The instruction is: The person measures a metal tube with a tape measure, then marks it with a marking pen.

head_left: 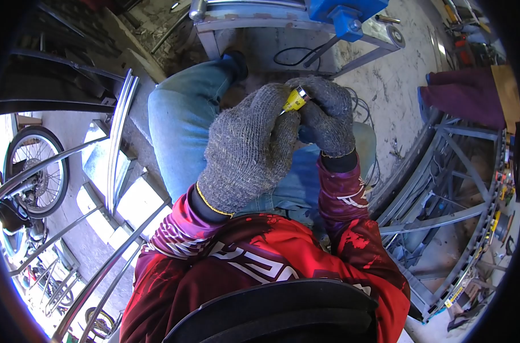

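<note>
Both my hands wear grey knitted gloves and meet in front of my lap. My left hand [245, 146] is closed, its thumb and fingers around a small yellow piece with a silver end [295, 101]. A thin pale tip shows at the lower end of this piece; its exact kind I cannot make out. Curled in from the other side, my right hand [328, 117] has its fingertips at the silver end. The gloves hide part of the piece. Below the hands are my jeans [182, 114], with the knees bent.
A metal workbench with a blue clamp-like fitting [347, 23] stands ahead. Shiny metal bars [121, 140] and a motorcycle wheel [37, 171] are on the left. A welded steel frame [471, 217] lies right, near maroon cloth [465, 94]. Cables [360, 106] run across the floor.
</note>
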Action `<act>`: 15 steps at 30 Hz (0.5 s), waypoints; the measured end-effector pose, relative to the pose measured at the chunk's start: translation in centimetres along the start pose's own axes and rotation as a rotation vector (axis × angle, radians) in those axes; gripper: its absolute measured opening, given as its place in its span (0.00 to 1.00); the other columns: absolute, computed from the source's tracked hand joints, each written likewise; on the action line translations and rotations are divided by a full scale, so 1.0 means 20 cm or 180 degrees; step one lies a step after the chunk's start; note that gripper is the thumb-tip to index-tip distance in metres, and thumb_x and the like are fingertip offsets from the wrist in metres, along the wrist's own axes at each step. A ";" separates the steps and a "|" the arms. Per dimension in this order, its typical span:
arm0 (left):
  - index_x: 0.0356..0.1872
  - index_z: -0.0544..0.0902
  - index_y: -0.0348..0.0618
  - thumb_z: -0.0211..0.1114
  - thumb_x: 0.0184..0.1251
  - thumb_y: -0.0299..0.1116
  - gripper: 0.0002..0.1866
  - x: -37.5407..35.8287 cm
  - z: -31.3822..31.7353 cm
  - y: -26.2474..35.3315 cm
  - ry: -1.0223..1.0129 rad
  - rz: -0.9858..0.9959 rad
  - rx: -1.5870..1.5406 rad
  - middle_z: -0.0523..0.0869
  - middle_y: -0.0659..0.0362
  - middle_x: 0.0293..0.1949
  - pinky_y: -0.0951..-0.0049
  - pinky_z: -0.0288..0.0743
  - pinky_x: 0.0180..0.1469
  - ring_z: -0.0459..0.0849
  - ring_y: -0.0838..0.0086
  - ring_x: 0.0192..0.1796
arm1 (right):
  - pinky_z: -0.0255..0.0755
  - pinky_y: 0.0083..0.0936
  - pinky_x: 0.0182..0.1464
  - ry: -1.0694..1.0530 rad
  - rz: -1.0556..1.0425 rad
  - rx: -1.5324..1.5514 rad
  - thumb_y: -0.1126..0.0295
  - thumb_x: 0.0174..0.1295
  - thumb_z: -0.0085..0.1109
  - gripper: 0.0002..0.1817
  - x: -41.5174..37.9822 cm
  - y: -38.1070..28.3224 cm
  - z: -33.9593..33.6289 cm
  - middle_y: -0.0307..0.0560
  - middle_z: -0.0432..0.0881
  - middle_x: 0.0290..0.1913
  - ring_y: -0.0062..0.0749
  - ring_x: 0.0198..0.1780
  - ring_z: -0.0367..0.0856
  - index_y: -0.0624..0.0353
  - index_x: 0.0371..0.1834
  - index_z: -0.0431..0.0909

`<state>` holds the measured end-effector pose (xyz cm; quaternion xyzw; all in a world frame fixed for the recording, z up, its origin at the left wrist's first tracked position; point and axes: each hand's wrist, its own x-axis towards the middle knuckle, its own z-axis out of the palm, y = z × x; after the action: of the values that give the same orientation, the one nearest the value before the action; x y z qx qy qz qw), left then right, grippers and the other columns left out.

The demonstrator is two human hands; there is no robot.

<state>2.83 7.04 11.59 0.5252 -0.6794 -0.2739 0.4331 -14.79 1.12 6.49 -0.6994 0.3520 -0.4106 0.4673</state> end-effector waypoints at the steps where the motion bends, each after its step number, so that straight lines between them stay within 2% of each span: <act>1: 0.50 0.80 0.35 0.62 0.67 0.25 0.12 0.00 0.00 0.00 -0.0006 -0.0017 -0.0008 0.86 0.49 0.31 0.66 0.80 0.37 0.90 0.59 0.36 | 0.78 0.30 0.52 -0.0001 0.0001 -0.0001 0.63 0.65 0.63 0.19 0.00 0.00 0.00 0.52 0.85 0.48 0.35 0.48 0.85 0.68 0.51 0.82; 7: 0.49 0.80 0.35 0.62 0.67 0.25 0.11 0.00 0.00 0.01 -0.0004 -0.0048 0.0039 0.86 0.50 0.30 0.66 0.79 0.36 0.90 0.59 0.35 | 0.78 0.30 0.51 0.0008 0.0048 -0.0180 0.61 0.66 0.63 0.19 0.00 0.00 0.00 0.52 0.86 0.47 0.35 0.48 0.85 0.67 0.51 0.82; 14: 0.49 0.80 0.35 0.62 0.68 0.26 0.10 0.01 -0.01 -0.01 -0.0083 0.0042 0.0062 0.86 0.50 0.29 0.65 0.79 0.36 0.90 0.58 0.34 | 0.79 0.31 0.51 0.0046 0.0023 0.0068 0.62 0.65 0.63 0.20 0.00 0.00 0.01 0.52 0.86 0.47 0.36 0.47 0.86 0.68 0.52 0.82; 15: 0.49 0.80 0.38 0.63 0.66 0.27 0.12 0.00 0.00 -0.02 -0.0026 0.0082 -0.0018 0.85 0.47 0.33 0.59 0.79 0.35 0.87 0.52 0.34 | 0.79 0.31 0.51 0.0050 0.0038 0.0081 0.62 0.65 0.63 0.20 0.00 0.01 0.01 0.52 0.86 0.47 0.35 0.47 0.86 0.68 0.52 0.82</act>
<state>2.97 6.82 11.18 0.5141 -0.6871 -0.2723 0.4353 -14.71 1.22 6.33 -0.6880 0.3546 -0.4178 0.4758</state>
